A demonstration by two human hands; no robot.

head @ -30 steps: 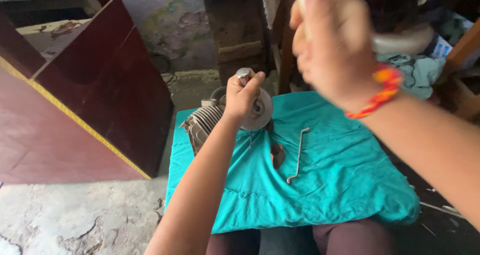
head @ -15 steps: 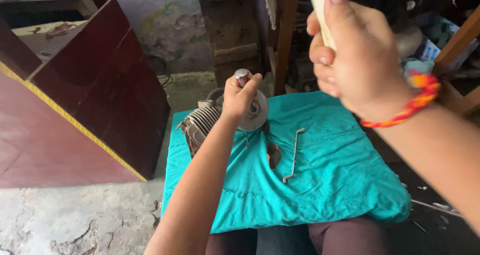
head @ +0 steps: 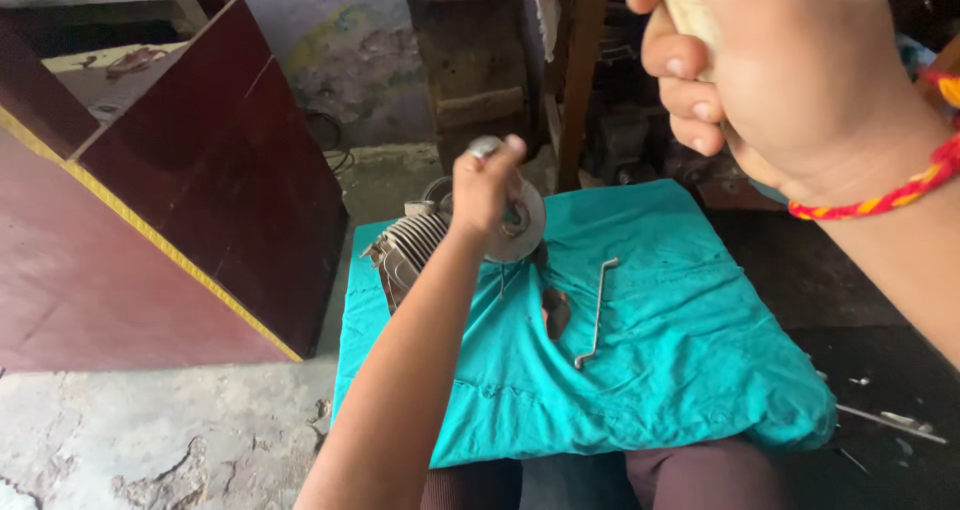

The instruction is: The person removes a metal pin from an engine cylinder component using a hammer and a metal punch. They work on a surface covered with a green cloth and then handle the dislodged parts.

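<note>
— Teal cloth (head: 680,370) covers the work surface, I see. What is my left hand (head: 483,185) doing?

— Clenched round a metal punch (head: 486,148), steadying it upright on the finned engine part (head: 415,245).

— And my right hand (head: 790,70)?

— Raised high, gripping a pale handle (head: 685,10). A bent rod (head: 597,310) lies nearby.

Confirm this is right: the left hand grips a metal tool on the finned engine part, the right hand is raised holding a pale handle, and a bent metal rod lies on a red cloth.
Not quite. The head view shows the bent metal rod lying on a teal cloth, not a red one. The rest stands: the left hand grips a metal tool on the finned engine part, and the raised right hand holds a pale handle.
</note>
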